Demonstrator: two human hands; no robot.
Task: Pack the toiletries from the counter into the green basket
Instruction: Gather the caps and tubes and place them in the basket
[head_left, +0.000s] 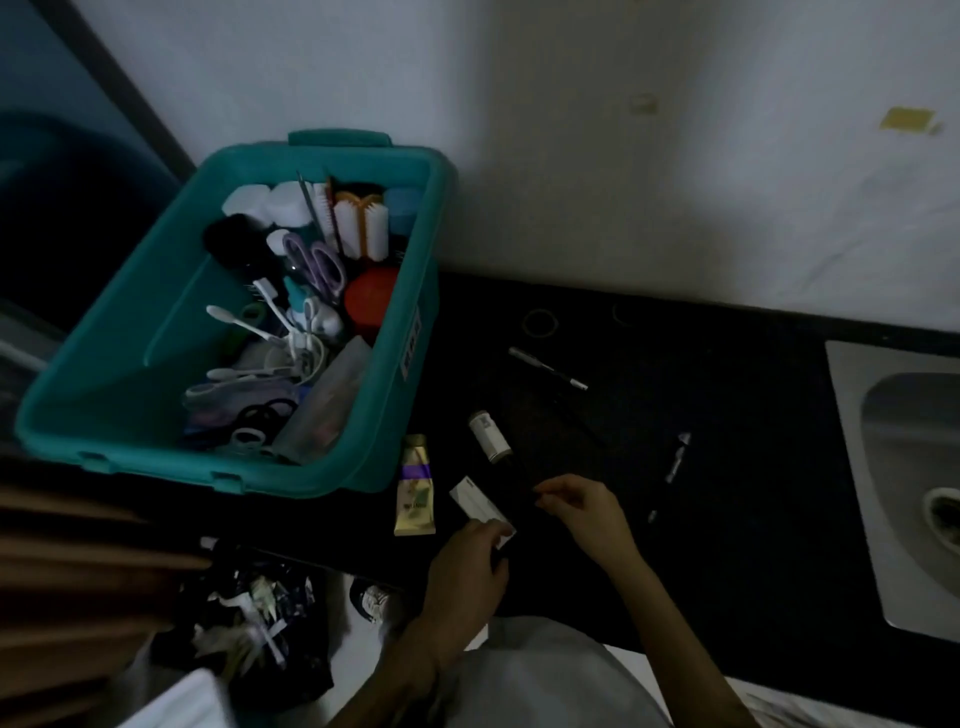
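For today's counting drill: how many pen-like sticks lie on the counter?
2. One stick lies behind the bottle, toward the wall; the other stick lies near the sink, right of the right hand. The dark counter may hide more.

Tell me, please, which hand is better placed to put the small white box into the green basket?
Left. The left hand grips the white box, and the green basket stands to that side; the right hand is farther away.

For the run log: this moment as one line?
phase: packing; left hand: grips white box; right hand: over counter, hold unclear; gold tube, small bottle: on counter
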